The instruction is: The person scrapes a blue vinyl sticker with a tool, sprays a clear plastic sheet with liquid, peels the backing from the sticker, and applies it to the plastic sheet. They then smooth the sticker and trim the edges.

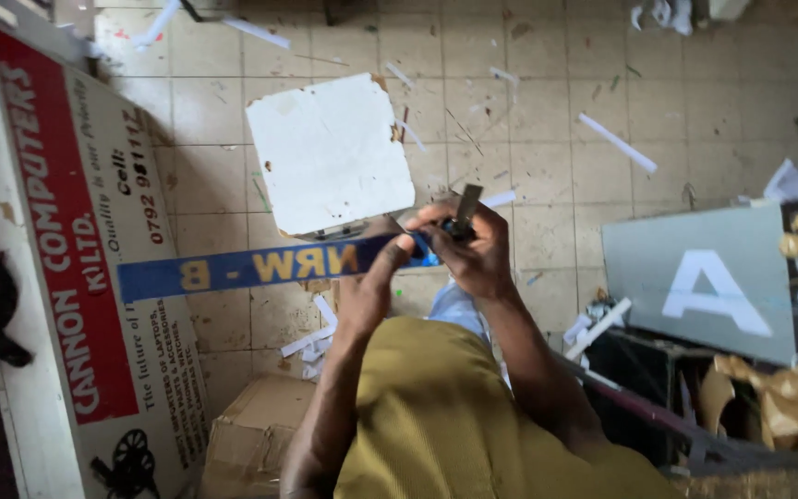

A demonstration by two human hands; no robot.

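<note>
A tiled floor [547,212], littered with paper scraps, fills the view. The white square board [330,152] on it serves as the landmark. Left of the board leans a large white signboard [94,277] with a red band. Far right of the board stands a grey panel [704,277] bearing 1 white letter. Below the board sits a cardboard box [251,434]. Just under the board's lower edge runs a long blue strip [260,266] with yellow lettering, held level. The left hand [367,291] pinches the strip near its right end, fingers closed on it. The right hand [468,249], at the board's lower right corner, is clenched around a small cutting tool [462,214] at the strip's end.
</note>
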